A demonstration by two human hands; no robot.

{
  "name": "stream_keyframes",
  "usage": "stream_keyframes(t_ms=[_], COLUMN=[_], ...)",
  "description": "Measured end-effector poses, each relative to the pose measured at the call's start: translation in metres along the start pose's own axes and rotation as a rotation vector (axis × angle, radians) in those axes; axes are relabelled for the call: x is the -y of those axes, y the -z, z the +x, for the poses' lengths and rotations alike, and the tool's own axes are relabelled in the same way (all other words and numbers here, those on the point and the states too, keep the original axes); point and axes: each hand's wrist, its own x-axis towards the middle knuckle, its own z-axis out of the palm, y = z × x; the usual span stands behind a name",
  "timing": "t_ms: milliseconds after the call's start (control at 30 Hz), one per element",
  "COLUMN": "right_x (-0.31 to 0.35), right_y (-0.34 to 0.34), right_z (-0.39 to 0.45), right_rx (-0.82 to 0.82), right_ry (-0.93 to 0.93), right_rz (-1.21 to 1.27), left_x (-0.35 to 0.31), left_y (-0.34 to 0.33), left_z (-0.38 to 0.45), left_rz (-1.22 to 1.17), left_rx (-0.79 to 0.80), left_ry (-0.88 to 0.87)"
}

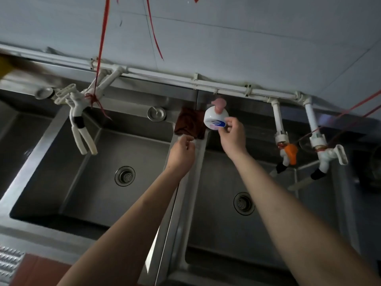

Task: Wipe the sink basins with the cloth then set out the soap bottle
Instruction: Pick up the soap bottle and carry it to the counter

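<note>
A white soap bottle [215,118] with a pink pump top and a blue label stands at the back of the steel divider [196,162] between two sink basins. My right hand [232,134] holds the bottle at its lower right side with thumb and fingers. A dark brown cloth [188,122] lies crumpled on the divider just left of the bottle. My left hand [181,151] hovers over the divider right below the cloth, fingers loosely curled, holding nothing. The left basin [86,172] and the right basin [278,203] each show a round drain.
White pipes run along the wall. A double white tap [80,129] hangs over the left basin; two taps, one with an orange handle [290,153], hang over the right. A round metal plug [156,113] lies on the back ledge. Red strings dangle from above.
</note>
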Motion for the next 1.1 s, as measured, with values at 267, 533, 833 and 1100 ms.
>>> stream_keyframes(t_ms=[267, 533, 833, 1100], right_x=[0.012, 0.008, 0.013, 0.019], right_y=[-0.026, -0.027, -0.003, 0.06], right_z=[0.074, 0.081, 0.017, -0.101], right_rx=[0.004, 0.039, 0.011, -0.012], right_ry=[0.104, 0.228, 0.163, 0.073], right_rz=[-0.22, -0.357, -0.216, -0.052], left_x=[-0.006, 0.023, 0.028, 0.019], left_y=[0.011, 0.025, 0.028, 0.01], left_z=[0.038, 0.034, 0.002, -0.052], left_rz=[0.001, 0.004, -0.032, -0.048], left_rx=[0.013, 0.048, 0.072, 0.186], left_ry=[-0.027, -0.034, -0.043, -0.169])
